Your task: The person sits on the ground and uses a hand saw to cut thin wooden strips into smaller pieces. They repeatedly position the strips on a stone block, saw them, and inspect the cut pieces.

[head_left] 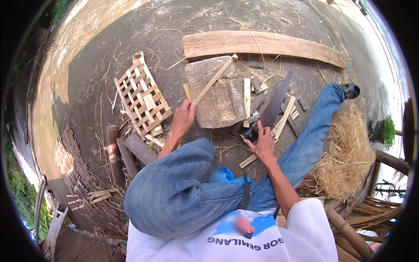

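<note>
My left hand [183, 118] is closed on the lower end of a thin bamboo strip [215, 79]. The strip slants up and away across a rough stone block [218, 114], its far end near the block's back edge. To the right of the block, my right hand [264, 143] has its thumb and fingers around the dark handle of a handsaw [277, 99]. The saw's blade points away and slightly right, low over wood scraps. Left of my left hand lies a woven bamboo lattice panel [144, 94]. A shorter strip [187, 91] shows beside the block.
A long wooden plank [262, 43] lies beyond the block. Cut bamboo pieces [247, 94] surround the saw. Several round logs [140, 148] lie at the left, near my bent knee. A pile of shavings [349, 153] sits right of my stretched leg. Bamboo poles [349, 231] stand at lower right.
</note>
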Demonstrator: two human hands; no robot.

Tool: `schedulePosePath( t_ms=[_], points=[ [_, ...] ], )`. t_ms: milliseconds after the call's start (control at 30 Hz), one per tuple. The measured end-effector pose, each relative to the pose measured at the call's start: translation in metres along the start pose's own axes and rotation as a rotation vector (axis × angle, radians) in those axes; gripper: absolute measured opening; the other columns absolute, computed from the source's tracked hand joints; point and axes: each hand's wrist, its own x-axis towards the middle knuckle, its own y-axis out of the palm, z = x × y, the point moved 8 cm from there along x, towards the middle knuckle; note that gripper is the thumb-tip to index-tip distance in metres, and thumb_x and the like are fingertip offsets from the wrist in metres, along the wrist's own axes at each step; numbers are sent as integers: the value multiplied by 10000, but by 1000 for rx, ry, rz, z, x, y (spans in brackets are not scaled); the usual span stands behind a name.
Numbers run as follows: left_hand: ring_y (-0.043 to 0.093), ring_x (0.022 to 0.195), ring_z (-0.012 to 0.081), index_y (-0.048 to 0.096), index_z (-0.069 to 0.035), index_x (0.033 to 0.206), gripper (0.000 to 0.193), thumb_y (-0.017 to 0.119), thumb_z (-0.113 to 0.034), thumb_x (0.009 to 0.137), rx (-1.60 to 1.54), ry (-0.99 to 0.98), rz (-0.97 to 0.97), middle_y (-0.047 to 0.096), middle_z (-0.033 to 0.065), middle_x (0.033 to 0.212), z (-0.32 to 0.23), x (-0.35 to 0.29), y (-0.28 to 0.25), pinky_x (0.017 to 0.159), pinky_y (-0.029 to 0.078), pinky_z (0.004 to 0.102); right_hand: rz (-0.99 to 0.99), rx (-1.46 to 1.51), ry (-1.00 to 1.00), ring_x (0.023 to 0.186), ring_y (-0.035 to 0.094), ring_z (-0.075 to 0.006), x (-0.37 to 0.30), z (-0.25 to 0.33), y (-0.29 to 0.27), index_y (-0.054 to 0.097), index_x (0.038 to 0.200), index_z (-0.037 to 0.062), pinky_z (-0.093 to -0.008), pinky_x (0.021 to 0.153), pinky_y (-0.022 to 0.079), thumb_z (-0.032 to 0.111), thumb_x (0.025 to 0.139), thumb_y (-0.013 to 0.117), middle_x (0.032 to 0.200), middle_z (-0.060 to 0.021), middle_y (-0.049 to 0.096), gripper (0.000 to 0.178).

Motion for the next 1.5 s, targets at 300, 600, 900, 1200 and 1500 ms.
schedulePosePath(
  t_ms=[300, 600, 900, 1200, 1500],
  points=[
    [619, 709, 483, 561, -42, 934, 351, 467, -352, 1069, 284, 103, 118, 607, 252, 688, -1, 18, -8, 618, 450, 565, -111, 111, 179, 998, 606, -456, 5, -46, 9, 381, 1461, 57, -526, 852, 536, 70, 754, 717, 1185, -210, 483, 782],
    [633, 756, 485, 536, -59, 963, 369, 400, -381, 1083, 348, 38, 141, 624, 251, 724, 2, 20, 2, 664, 469, 582, -813, 519, 462, 801, 645, -341, -6, -63, -89, 619, 1035, -44, -442, 762, 498, 349, 963, 695, 844, -172, 662, 406],
    [649, 745, 476, 566, -68, 959, 457, 326, -436, 1088, 349, 22, 167, 648, 250, 733, 4, 25, 4, 672, 485, 583, -458, 724, -166, 736, 570, -163, -22, 71, -114, 709, 1129, -1, -307, 667, 454, 34, 913, 715, 797, -65, 592, 220],
    [660, 860, 479, 638, -69, 1032, 552, 278, -484, 1087, 335, -102, 212, 688, 260, 843, 6, 22, -1, 773, 507, 573, -294, 754, -204, 715, 570, -218, -26, 105, -64, 737, 1110, 7, -329, 671, 457, 4, 873, 716, 778, -101, 577, 238],
    [675, 799, 471, 690, -96, 1023, 483, 354, -439, 1077, 345, -58, 119, 693, 257, 823, 1, 22, -5, 725, 529, 562, -252, 736, -233, 698, 551, -210, -35, 104, -58, 738, 1150, 33, -326, 663, 452, -24, 849, 725, 771, -89, 567, 306]
  ],
)
